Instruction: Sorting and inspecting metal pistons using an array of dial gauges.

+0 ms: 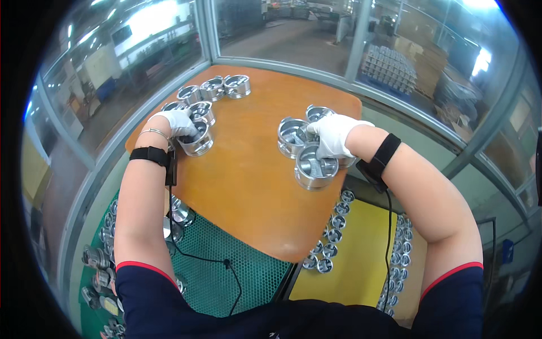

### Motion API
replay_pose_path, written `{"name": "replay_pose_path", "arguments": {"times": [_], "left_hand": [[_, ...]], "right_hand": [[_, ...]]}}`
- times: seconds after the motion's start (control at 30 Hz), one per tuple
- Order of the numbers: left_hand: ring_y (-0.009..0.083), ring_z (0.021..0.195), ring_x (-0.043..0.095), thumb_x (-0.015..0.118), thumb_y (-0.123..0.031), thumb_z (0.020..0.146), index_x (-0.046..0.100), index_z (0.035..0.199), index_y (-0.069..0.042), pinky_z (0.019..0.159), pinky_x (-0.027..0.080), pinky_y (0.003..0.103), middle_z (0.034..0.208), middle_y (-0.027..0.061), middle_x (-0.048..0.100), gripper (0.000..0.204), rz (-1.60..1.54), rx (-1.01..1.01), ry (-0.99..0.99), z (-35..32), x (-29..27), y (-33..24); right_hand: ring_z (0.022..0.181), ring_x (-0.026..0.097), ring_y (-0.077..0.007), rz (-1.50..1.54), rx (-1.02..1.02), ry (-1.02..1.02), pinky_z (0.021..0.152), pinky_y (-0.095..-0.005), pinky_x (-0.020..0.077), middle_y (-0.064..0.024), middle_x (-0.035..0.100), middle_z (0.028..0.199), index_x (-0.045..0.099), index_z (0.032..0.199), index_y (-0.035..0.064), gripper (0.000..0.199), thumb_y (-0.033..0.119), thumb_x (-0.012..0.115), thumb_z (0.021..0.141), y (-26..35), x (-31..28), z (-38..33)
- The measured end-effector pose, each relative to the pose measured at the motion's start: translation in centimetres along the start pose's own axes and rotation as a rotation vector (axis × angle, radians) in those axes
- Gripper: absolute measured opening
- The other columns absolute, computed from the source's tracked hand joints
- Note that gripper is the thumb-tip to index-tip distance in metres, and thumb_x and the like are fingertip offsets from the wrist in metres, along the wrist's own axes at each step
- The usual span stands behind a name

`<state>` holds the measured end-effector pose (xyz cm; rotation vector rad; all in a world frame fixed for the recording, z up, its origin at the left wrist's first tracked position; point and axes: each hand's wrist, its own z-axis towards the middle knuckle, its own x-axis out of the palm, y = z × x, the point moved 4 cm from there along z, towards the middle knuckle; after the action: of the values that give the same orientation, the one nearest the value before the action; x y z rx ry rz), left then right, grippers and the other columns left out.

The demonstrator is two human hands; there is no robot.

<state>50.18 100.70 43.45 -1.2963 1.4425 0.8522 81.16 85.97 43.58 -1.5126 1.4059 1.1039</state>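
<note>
My left hand (179,122), in a white glove, is at the left edge of the orange tabletop. Its fingers are bent over the rim of a silver engine piston (197,142), with another piston (203,112) right beside it. On the right side, my gloved right hand (334,137) curls its fingers down onto a piston (316,168) in a tight cluster. A second piston (292,137) touches this one on the left, and a third (319,113) sits behind. The hand partly covers another at the table's right edge.
Several pistons (237,86) line the far left of the orange table (254,186). Lower down are a green perforated mat (226,282) and a yellow surface (355,265), both bearing pistons. Framed windows enclose the table's far side. Black cables (389,248) hang from both wrist straps.
</note>
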Motion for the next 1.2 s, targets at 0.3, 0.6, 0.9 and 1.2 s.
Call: {"name": "replay_pose_path", "arguments": {"times": [0.3,0.6,0.9,1.2], "left_hand": [[0.0354,0.102,0.067,0.065,-0.025,0.079,0.069,0.110,-0.001,0.090,0.052,0.040,0.107,0.0232,0.069,0.039,0.108,0.088,-0.217,-8.3,3.0,-6.9],[0.0229,0.092,0.071,0.066,-0.022,0.079,0.061,0.123,0.000,0.082,0.055,0.035,0.100,0.0126,0.073,0.049,-0.469,0.431,-0.192,-21.4,6.6,-17.2],[0.0303,0.106,0.065,0.068,-0.016,0.076,0.060,0.126,-0.002,0.092,0.051,0.037,0.116,0.0169,0.066,0.052,-0.736,0.991,0.585,-28.6,19.6,-35.3],[0.0400,0.108,0.064,0.065,-0.025,0.079,0.059,0.131,-0.007,0.094,0.051,0.044,0.118,0.0232,0.065,0.055,-0.054,0.246,0.685,-24.6,56.8,-29.5]], "right_hand": [[0.108,0.065,-0.0323,0.134,-0.065,-0.169,0.093,-0.0389,0.0519,-0.0160,0.069,0.113,0.065,0.123,0.0130,0.047,0.016,0.069,0.076,-4.8,4.2,-10.0],[0.097,0.068,-0.0312,0.684,0.144,-0.202,0.088,-0.0365,0.0531,-0.0168,0.071,0.104,0.069,0.112,0.0104,0.038,0.015,0.073,0.074,-16.5,15.4,-22.1],[0.094,0.069,-0.0259,0.785,0.559,-0.053,0.087,-0.0342,0.0534,-0.0129,0.073,0.101,0.068,0.114,0.0046,0.036,0.011,0.074,0.079,-27.0,41.5,-31.5],[0.090,0.069,-0.0209,0.905,0.788,0.183,0.082,-0.0306,0.0532,-0.0139,0.073,0.101,0.066,0.115,0.0006,0.040,0.019,0.074,0.080,-25.3,55.9,-39.5]]}}
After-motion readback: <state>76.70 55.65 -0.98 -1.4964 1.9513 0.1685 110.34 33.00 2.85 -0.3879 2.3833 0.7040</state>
